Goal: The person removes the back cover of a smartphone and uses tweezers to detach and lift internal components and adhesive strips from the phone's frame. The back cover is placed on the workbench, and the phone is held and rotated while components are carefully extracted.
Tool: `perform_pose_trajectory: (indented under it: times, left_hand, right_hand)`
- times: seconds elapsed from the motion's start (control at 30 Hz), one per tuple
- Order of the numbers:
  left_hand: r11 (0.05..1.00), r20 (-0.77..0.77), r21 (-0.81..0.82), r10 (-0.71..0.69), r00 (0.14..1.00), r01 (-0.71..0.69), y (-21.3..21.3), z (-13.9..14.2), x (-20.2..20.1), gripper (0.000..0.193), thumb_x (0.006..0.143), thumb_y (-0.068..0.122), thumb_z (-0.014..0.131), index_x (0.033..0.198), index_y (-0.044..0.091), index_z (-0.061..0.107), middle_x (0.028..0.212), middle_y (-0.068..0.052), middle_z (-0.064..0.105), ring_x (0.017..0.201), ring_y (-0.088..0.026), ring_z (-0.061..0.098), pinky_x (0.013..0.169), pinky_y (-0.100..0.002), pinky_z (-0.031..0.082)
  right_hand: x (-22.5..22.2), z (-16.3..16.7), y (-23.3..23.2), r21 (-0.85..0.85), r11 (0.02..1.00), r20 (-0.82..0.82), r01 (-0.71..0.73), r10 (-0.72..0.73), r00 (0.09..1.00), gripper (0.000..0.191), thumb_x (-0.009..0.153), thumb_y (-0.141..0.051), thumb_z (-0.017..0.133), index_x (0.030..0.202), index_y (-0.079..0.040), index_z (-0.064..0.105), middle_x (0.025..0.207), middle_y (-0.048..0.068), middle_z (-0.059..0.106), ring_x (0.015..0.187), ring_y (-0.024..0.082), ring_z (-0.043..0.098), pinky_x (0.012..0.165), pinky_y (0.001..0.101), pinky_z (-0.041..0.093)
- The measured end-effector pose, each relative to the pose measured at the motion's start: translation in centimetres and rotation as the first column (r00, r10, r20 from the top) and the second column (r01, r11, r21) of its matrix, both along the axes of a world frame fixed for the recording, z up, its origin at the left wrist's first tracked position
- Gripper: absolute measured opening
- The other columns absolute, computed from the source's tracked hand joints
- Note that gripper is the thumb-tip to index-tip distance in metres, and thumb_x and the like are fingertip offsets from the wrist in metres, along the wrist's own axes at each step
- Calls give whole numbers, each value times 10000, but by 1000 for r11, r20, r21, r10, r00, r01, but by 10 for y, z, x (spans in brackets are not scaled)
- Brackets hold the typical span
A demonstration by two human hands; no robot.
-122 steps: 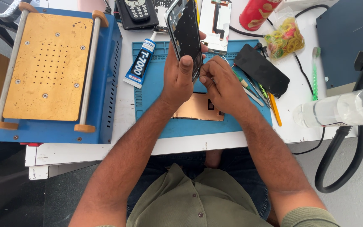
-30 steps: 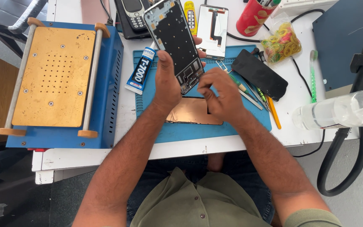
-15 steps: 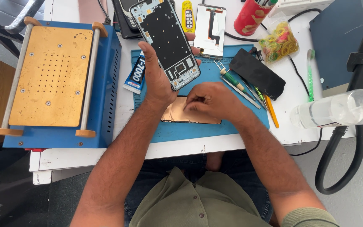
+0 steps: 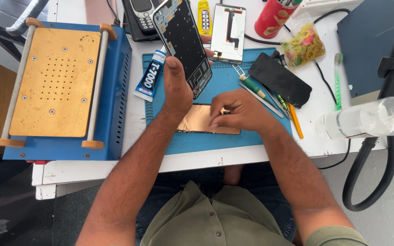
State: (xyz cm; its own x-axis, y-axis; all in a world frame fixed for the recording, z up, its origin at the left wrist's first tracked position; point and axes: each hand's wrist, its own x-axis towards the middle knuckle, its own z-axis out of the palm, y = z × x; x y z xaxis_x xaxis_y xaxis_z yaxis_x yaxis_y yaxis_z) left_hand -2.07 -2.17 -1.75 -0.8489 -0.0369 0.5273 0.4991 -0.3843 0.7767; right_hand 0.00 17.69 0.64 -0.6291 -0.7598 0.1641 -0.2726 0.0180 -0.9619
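Note:
My left hand (image 4: pixel 177 86) holds a dark phone frame (image 4: pixel 182 43) upright, tilted above the blue work mat (image 4: pixel 251 136). My right hand (image 4: pixel 238 109) rests with curled fingers on a copper-coloured panel (image 4: pixel 197 120) lying flat on the mat; its fingertips touch the panel's right part. A tube of glue (image 4: pixel 150 75) lies just left of my left hand, half on the mat.
A blue heating machine with a tan perforated plate (image 4: pixel 55 77) stands at the left. Behind the mat lie a keypad phone (image 4: pixel 141 11), a white phone screen (image 4: pixel 228 32), a black panel (image 4: pixel 280 79), tools (image 4: pixel 256 89), a red cup (image 4: pixel 273 18), rubber bands (image 4: pixel 304 43) and a clear bottle (image 4: pixel 365 118).
My left hand has lifted the phone frame further up and away from the mat. My right hand has let go of the frame and come down onto the copper-coloured panel.

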Motion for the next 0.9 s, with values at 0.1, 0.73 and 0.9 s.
perform_pose_trajectory:
  times: [0.1,0.73,0.9]
  left_hand:
    - [1000,1,21,5,1000,-5,0,0,1,858,1027,756,359,1427,12,509,1379,-176,613,1168,-193,683,983,-320,639]
    - [993,71,110,-47,996,39,-3,-2,0,866,1006,758,372,1426,11,499,1370,-196,610,1218,-211,683,980,-336,659]
    - [997,56,73,-24,998,20,-4,-2,-1,869,1014,763,365,1424,11,511,1376,-196,615,1219,-210,687,988,-334,662]
  right_hand:
    - [-3,-5,8,-277,961,147,13,29,989,195,851,-88,853,871,-47,663,818,53,676,751,126,635,677,290,490]
    - [-19,-12,22,-729,681,290,69,217,932,223,908,-285,839,926,-132,679,675,-15,594,594,59,500,592,260,352]
    - [-21,-11,30,-768,636,259,80,194,946,253,921,-357,811,951,-160,655,705,-49,539,602,57,472,633,263,367]
